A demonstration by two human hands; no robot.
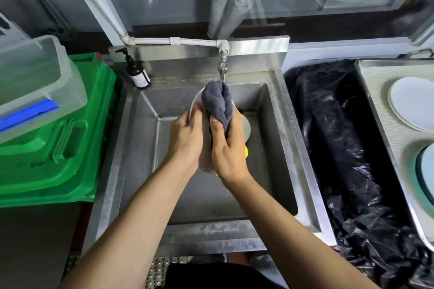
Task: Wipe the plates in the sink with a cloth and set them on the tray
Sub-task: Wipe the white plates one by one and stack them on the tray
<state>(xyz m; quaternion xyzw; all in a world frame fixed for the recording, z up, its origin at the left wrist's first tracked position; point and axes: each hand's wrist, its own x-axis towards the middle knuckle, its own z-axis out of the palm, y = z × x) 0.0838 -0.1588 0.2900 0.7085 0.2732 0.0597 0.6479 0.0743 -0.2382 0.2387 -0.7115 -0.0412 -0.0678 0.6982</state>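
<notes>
Over the steel sink [284, 148] I hold a white plate [195, 103] on edge, almost upright. My left hand [186, 141] grips its left rim. My right hand [229, 148] grips a grey cloth [217, 101] folded over the plate's top edge. Another plate [246, 129] lies in the basin behind my right hand, mostly hidden. A yellow object [246, 152] peeks out beside it. The tray [375, 91] at the far right carries a white plate [409, 103] and a teal-rimmed plate [426, 169].
A tap [222, 68] hangs just above the cloth. A brown pump bottle [137, 73] stands on the sink's back left corner. Green crates [58, 143] with a clear plastic box [35, 73] on top sit left. A black plastic bag [340, 138] lies between sink and tray.
</notes>
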